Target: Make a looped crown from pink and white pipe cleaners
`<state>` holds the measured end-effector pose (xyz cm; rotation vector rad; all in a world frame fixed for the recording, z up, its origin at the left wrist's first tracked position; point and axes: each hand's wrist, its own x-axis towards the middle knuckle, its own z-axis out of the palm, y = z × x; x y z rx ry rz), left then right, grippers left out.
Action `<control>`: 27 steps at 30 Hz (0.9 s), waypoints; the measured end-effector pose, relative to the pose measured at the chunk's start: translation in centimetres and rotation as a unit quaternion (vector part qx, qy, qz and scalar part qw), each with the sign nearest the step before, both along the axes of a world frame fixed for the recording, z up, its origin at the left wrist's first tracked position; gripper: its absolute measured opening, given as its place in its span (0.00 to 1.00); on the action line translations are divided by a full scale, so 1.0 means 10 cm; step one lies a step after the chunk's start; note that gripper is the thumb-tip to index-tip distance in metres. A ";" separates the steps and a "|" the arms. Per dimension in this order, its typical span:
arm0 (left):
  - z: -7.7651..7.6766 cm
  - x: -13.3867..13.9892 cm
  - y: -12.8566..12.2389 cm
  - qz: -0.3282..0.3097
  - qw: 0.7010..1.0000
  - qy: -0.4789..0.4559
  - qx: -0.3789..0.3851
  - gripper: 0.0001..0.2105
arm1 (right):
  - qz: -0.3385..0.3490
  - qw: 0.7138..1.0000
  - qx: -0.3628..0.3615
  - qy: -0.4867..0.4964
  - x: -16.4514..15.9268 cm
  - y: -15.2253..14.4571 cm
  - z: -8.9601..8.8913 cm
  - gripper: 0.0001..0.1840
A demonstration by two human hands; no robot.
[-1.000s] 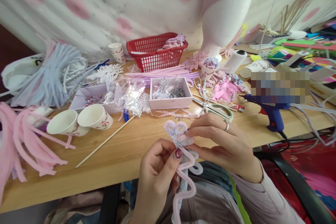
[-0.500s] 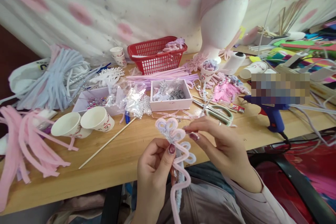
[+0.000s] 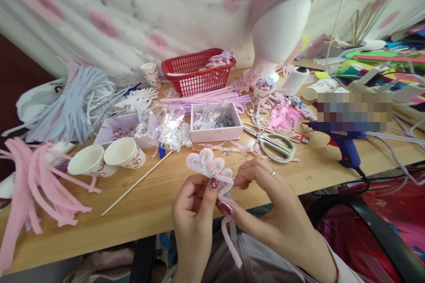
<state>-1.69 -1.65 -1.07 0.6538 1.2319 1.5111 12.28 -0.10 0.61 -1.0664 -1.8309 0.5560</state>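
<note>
Looped pink and pale-blue pipe cleaners (image 3: 206, 161) form a petal-like shape held just in front of the table edge. My left hand (image 3: 195, 219) pinches its base between thumb and fingers, with the loops showing above the thumb. On the right side of the shape, my right hand (image 3: 277, 212) closes thumb and forefinger around the wavy pink strand. The loose pink end (image 3: 231, 243) hangs below the hands over my lap. Parts of the strands are hidden behind the fingers.
Scissors (image 3: 278, 147) and a measuring tape (image 3: 219, 147) lie beyond my hands. A blue glue gun (image 3: 347, 141) is at right. Paper cups (image 3: 124, 154), a wooden stick (image 3: 136, 183) and pink pipe cleaners (image 3: 43, 185) sit left. A red basket (image 3: 199, 82) and foam head (image 3: 282, 31) stand behind.
My right hand has moved down and left, from the upper loop to the strand lower down, and has closed on it. The looped shape has tilted left and its hanging end has shifted.
</note>
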 end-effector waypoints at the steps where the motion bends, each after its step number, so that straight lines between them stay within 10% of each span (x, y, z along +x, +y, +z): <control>1: -0.04 0.00 -0.01 0.009 0.999 0.029 0.013 0.13 | -0.003 1.000 -0.002 -0.007 -0.03 -0.01 -0.01 0.07; 15: -0.05 0.01 -0.05 0.016 0.992 0.119 0.047 0.12 | -0.028 0.993 -0.087 0.074 0.00 -0.01 0.01 0.04; 27: -0.04 -0.09 -0.04 -0.024 0.996 0.077 0.027 0.15 | 0.002 1.000 -0.012 0.019 0.02 0.06 0.11 0.09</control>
